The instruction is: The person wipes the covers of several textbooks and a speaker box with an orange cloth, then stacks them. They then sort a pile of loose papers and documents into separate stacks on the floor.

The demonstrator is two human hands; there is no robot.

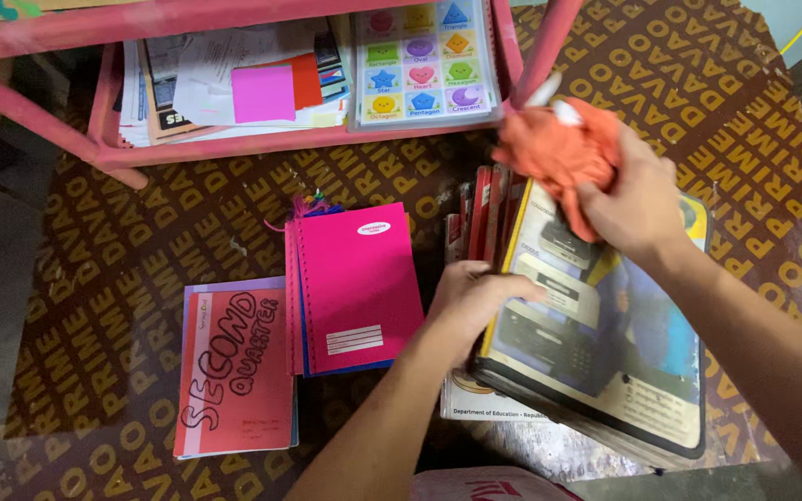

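My right hand (638, 204) is closed on a crumpled orange cloth (554, 153) and presses it against the top of a large glossy book (605, 343) with pictures of devices on its cover. My left hand (475, 297) grips the left edge of that book, which rests tilted on a stack of books on the floor. Several thin red-spined books (483, 211) stand upright just behind my left hand.
A pink notebook pile (355, 288) and a red hand-lettered folder (234, 371) lie on the brown patterned floor (141, 278) to the left. A pink shelf (122, 148) at the top holds papers, a pink sticky pad (263, 93) and a shapes chart (422, 60).
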